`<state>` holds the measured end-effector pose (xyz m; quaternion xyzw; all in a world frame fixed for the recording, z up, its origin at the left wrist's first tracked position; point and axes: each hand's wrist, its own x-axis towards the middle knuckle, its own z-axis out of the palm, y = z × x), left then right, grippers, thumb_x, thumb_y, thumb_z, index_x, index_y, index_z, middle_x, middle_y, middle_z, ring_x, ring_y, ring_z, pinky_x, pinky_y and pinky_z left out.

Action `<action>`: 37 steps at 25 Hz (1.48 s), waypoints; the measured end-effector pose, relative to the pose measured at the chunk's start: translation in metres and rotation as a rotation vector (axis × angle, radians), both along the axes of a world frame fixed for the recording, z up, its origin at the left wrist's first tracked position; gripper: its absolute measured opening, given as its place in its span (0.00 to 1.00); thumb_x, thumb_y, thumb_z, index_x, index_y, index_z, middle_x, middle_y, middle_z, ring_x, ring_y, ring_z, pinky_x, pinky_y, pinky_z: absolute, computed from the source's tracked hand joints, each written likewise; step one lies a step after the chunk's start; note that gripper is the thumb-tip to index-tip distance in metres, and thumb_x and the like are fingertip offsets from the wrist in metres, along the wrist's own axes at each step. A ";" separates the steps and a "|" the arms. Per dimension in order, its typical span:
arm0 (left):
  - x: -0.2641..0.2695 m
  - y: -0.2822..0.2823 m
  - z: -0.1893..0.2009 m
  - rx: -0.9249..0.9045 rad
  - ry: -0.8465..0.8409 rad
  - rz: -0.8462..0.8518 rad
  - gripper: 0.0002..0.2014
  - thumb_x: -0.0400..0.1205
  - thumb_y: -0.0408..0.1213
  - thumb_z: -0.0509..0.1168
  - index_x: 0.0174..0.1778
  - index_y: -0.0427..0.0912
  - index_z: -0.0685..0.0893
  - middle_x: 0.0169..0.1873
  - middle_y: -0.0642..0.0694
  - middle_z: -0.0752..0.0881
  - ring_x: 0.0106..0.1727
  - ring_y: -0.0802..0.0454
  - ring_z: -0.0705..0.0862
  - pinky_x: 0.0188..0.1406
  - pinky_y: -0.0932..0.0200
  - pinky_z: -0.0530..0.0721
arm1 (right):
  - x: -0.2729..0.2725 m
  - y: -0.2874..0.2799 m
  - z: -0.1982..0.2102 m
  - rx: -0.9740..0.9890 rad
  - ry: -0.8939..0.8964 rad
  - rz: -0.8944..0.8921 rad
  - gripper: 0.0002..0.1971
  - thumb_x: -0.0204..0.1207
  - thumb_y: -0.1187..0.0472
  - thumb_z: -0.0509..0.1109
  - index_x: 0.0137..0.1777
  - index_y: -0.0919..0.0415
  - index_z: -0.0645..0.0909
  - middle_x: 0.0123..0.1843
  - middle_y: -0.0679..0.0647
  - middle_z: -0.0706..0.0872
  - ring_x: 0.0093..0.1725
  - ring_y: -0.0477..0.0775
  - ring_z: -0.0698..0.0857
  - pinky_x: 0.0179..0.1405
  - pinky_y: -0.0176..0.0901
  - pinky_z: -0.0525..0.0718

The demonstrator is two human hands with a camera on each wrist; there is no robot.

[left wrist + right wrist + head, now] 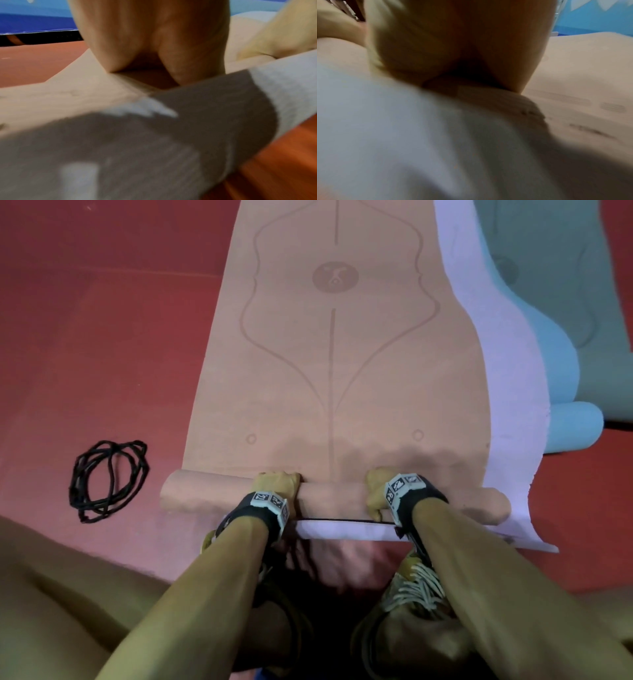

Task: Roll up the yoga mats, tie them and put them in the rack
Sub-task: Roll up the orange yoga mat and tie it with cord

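We're on a red floor (102, 337), largest first. Peach mat (329, 364) lies flat, near end rolled into a short tube (335, 499) at our knees; rolling barely begun. Lavender mat (507, 392) sits under it, blue mat (555, 302) beyond, w/ its near end curled. Left hand (278, 487) & right hand (378, 491) both curl over the tube, approx. centred, likely to keep the roll even. Black cord (109, 479) waits left, apart, for tying. No rack in view.

Red floor (102, 337) spreads out under me. My laced shoe (416, 587) is planted on it down by my knees. Off at the far edge, a blue wall (34, 17) above a black strip.
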<state>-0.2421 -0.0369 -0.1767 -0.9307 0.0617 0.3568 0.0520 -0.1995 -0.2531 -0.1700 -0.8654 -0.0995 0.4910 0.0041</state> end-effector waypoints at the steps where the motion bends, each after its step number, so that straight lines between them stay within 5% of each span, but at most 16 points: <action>1: 0.006 -0.001 0.003 -0.023 0.026 0.016 0.29 0.68 0.49 0.76 0.67 0.53 0.80 0.60 0.45 0.87 0.62 0.43 0.85 0.58 0.53 0.81 | -0.008 -0.002 -0.001 0.003 -0.057 0.041 0.10 0.63 0.63 0.75 0.46 0.62 0.85 0.50 0.60 0.90 0.46 0.61 0.89 0.40 0.45 0.87; 5: 0.027 -0.002 0.011 -0.049 0.182 0.112 0.44 0.33 0.48 0.83 0.51 0.53 0.87 0.43 0.46 0.89 0.48 0.44 0.89 0.38 0.57 0.84 | -0.041 -0.008 0.003 0.003 -0.304 0.137 0.22 0.67 0.62 0.71 0.62 0.60 0.74 0.56 0.57 0.86 0.57 0.63 0.85 0.57 0.51 0.79; 8: 0.041 0.002 0.016 -0.120 0.242 0.126 0.28 0.68 0.40 0.81 0.65 0.45 0.84 0.58 0.44 0.87 0.59 0.45 0.86 0.50 0.59 0.82 | -0.049 -0.003 0.005 -0.031 -0.463 0.203 0.26 0.66 0.62 0.75 0.64 0.61 0.71 0.60 0.57 0.85 0.61 0.61 0.83 0.59 0.49 0.75; 13: 0.023 0.008 0.008 -0.122 0.213 0.151 0.23 0.63 0.41 0.77 0.53 0.54 0.82 0.56 0.47 0.88 0.54 0.45 0.88 0.55 0.54 0.85 | -0.014 0.003 0.012 -0.008 -0.225 0.068 0.16 0.66 0.59 0.76 0.54 0.60 0.82 0.53 0.57 0.88 0.53 0.63 0.88 0.46 0.46 0.83; 16: 0.012 0.002 0.000 -0.050 0.130 0.141 0.29 0.70 0.40 0.73 0.68 0.52 0.78 0.66 0.45 0.83 0.69 0.42 0.79 0.71 0.44 0.73 | 0.003 0.007 0.010 -0.011 -0.054 -0.004 0.15 0.52 0.63 0.78 0.42 0.61 0.85 0.47 0.58 0.90 0.43 0.60 0.90 0.42 0.48 0.91; 18: 0.008 -0.006 0.001 0.032 0.026 0.093 0.29 0.77 0.41 0.70 0.75 0.44 0.72 0.69 0.41 0.77 0.72 0.40 0.74 0.70 0.43 0.69 | 0.015 0.004 0.014 -0.011 0.025 -0.016 0.29 0.47 0.63 0.80 0.54 0.63 0.87 0.54 0.60 0.90 0.51 0.62 0.90 0.46 0.52 0.92; 21: 0.004 -0.010 0.004 0.078 -0.081 -0.003 0.39 0.70 0.48 0.78 0.73 0.42 0.68 0.67 0.41 0.78 0.68 0.41 0.78 0.66 0.46 0.72 | 0.028 -0.001 0.026 -0.009 0.109 -0.070 0.40 0.51 0.63 0.82 0.69 0.65 0.82 0.67 0.62 0.85 0.65 0.66 0.85 0.58 0.56 0.89; 24: 0.014 -0.007 0.011 0.022 -0.039 -0.020 0.38 0.66 0.50 0.78 0.72 0.49 0.73 0.63 0.45 0.83 0.64 0.43 0.83 0.64 0.49 0.74 | 0.022 0.002 0.024 0.000 0.097 -0.064 0.34 0.50 0.61 0.84 0.61 0.64 0.86 0.59 0.62 0.88 0.56 0.63 0.88 0.50 0.50 0.90; 27: 0.030 -0.005 0.016 -0.061 0.049 0.024 0.30 0.60 0.44 0.78 0.60 0.56 0.83 0.52 0.47 0.89 0.52 0.44 0.88 0.49 0.56 0.83 | 0.001 0.001 0.014 0.018 -0.029 -0.042 0.24 0.55 0.59 0.81 0.54 0.58 0.83 0.50 0.57 0.88 0.45 0.60 0.87 0.42 0.45 0.88; 30: 0.039 -0.002 0.025 -0.072 0.106 0.051 0.24 0.53 0.44 0.77 0.46 0.53 0.83 0.45 0.49 0.90 0.45 0.45 0.89 0.45 0.55 0.89 | -0.029 -0.004 0.013 0.033 -0.342 0.147 0.29 0.63 0.52 0.77 0.63 0.57 0.74 0.56 0.56 0.86 0.56 0.63 0.85 0.55 0.52 0.82; 33: 0.047 -0.001 0.024 -0.091 0.134 0.043 0.28 0.51 0.51 0.78 0.49 0.55 0.86 0.43 0.53 0.90 0.42 0.49 0.90 0.48 0.51 0.90 | -0.047 0.001 0.011 -0.026 -0.558 0.260 0.27 0.64 0.57 0.75 0.63 0.59 0.71 0.59 0.56 0.84 0.59 0.61 0.82 0.59 0.52 0.77; 37: 0.041 0.003 0.014 -0.140 0.160 0.112 0.39 0.51 0.46 0.83 0.61 0.54 0.82 0.52 0.47 0.89 0.52 0.44 0.88 0.57 0.51 0.85 | -0.024 0.007 0.018 -0.021 -0.385 0.134 0.21 0.66 0.58 0.75 0.59 0.58 0.75 0.54 0.55 0.87 0.53 0.61 0.86 0.44 0.45 0.77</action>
